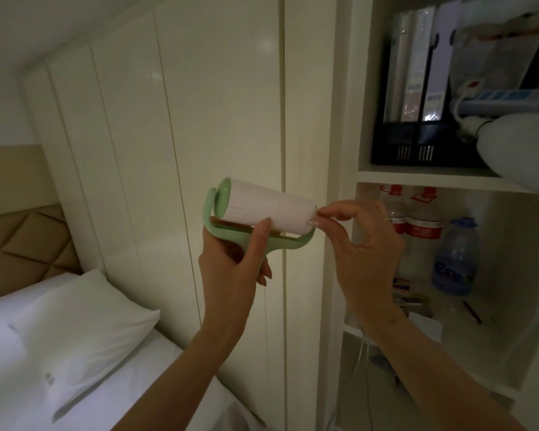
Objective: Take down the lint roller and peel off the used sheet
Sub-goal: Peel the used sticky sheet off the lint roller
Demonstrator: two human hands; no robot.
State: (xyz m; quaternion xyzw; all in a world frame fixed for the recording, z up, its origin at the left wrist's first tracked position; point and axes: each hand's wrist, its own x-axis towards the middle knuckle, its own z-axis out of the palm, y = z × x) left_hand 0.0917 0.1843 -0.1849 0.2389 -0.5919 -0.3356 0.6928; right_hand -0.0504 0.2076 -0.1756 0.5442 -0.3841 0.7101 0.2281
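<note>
Roller (263, 206) gripped in left hand (231, 262), axis toward frame right; right hand (360, 234) fingertips pinched at its right end.

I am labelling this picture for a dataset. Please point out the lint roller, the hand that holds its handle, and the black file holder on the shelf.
lint roller (263, 206), head view, on the white paper roll.
left hand (231, 269), head view, on the back of the hand.
black file holder (417, 144), head view, on its front wall.
</note>
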